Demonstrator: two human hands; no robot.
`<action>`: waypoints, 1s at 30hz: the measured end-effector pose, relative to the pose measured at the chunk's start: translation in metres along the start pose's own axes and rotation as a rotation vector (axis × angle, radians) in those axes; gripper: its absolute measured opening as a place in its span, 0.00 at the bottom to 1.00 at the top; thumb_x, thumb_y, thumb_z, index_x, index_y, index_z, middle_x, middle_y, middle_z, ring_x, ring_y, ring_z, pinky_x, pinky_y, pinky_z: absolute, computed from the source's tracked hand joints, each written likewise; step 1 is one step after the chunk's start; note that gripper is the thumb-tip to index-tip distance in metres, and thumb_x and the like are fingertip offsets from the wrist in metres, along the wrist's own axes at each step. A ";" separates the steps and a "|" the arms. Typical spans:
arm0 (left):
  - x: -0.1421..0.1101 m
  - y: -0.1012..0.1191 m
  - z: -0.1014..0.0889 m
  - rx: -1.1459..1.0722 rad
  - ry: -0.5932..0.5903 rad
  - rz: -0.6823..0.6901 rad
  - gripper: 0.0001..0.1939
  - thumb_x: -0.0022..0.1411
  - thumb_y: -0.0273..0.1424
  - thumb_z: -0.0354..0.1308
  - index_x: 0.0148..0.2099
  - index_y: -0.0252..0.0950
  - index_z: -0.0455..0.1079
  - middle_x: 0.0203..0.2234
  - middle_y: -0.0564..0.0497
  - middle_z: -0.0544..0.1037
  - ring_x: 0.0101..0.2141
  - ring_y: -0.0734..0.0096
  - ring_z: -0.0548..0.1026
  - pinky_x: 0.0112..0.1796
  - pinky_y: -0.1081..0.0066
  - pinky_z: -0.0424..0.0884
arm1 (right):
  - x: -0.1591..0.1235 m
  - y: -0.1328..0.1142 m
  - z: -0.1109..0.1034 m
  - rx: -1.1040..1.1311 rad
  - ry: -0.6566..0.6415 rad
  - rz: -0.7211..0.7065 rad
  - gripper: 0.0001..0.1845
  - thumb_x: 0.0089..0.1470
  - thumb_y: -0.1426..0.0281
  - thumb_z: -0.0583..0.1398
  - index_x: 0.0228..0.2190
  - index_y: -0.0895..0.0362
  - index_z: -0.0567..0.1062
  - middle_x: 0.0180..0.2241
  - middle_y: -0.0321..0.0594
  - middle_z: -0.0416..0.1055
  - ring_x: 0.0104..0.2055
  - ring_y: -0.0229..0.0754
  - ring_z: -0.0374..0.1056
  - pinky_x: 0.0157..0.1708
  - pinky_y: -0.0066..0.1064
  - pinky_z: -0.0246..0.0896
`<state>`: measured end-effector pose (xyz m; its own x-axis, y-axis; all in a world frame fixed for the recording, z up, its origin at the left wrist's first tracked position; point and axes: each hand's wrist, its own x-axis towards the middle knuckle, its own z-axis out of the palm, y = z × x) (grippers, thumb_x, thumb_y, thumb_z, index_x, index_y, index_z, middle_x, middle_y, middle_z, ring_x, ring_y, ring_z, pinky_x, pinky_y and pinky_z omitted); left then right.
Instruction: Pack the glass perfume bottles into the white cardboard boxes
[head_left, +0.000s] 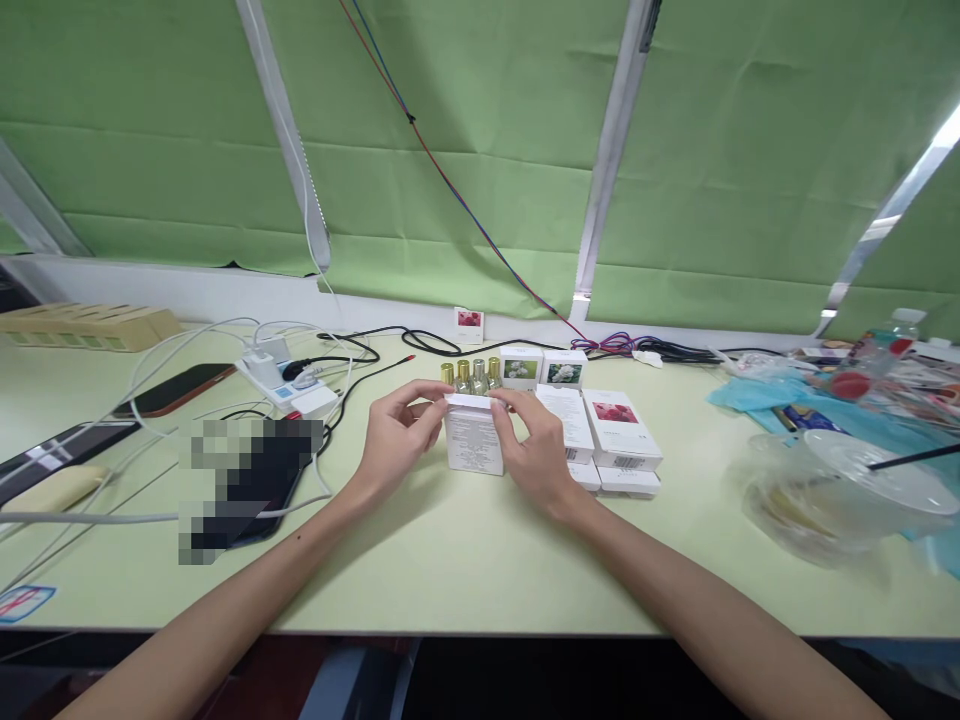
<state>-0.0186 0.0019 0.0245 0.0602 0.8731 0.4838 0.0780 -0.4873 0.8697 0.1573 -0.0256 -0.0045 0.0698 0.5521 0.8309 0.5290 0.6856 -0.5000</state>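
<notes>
A small white carton [475, 442] with fine printed text on its front stands upright between my hands, its top flap [469, 402] showing as a pale strip. My left hand [401, 430] pinches the upper left corner of the carton. At the upper right corner my right hand [534, 445] grips it with thumb and fingers. Right behind the carton stand several small glass bottles [478, 376] with gold and silver caps. Beside my right hand are stacked white boxes [621, 425], some with a red flower picture, and two boxes [564, 370] with white flower pictures stand behind them.
To the left lie phones [176, 390], a power strip [289, 385] and tangled white cables. A yellow slotted holder [88, 327] sits at the far left. On the right are a lidded plastic cup [847, 490] with a straw and a blue plastic bag [780, 400]. Green blinds hang behind.
</notes>
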 end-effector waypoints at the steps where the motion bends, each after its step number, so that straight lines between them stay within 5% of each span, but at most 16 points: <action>1: 0.000 -0.001 0.000 -0.006 0.001 -0.002 0.08 0.55 0.34 0.65 0.36 0.35 0.78 0.22 0.53 0.73 0.16 0.79 0.63 0.17 0.75 0.57 | 0.000 0.000 0.000 -0.002 -0.003 0.001 0.12 0.67 0.70 0.55 0.44 0.54 0.78 0.42 0.43 0.81 0.46 0.45 0.76 0.49 0.40 0.71; 21: 0.002 -0.002 0.000 -0.017 0.001 -0.004 0.12 0.57 0.39 0.68 0.34 0.35 0.75 0.27 0.52 0.74 0.18 0.81 0.63 0.16 0.77 0.57 | 0.000 0.000 -0.001 -0.005 -0.019 -0.018 0.12 0.67 0.71 0.53 0.41 0.54 0.77 0.40 0.43 0.80 0.44 0.45 0.75 0.47 0.39 0.70; 30: 0.005 -0.004 -0.003 -0.019 -0.072 -0.016 0.13 0.57 0.40 0.68 0.35 0.35 0.76 0.18 0.55 0.70 0.15 0.81 0.59 0.16 0.77 0.54 | 0.000 0.002 0.000 -0.017 -0.017 0.018 0.13 0.68 0.69 0.52 0.42 0.54 0.77 0.40 0.43 0.80 0.44 0.46 0.75 0.47 0.39 0.70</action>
<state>-0.0215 0.0082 0.0241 0.1302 0.8771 0.4622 0.0610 -0.4724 0.8793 0.1580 -0.0239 -0.0053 0.0651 0.5726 0.8172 0.5422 0.6673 -0.5107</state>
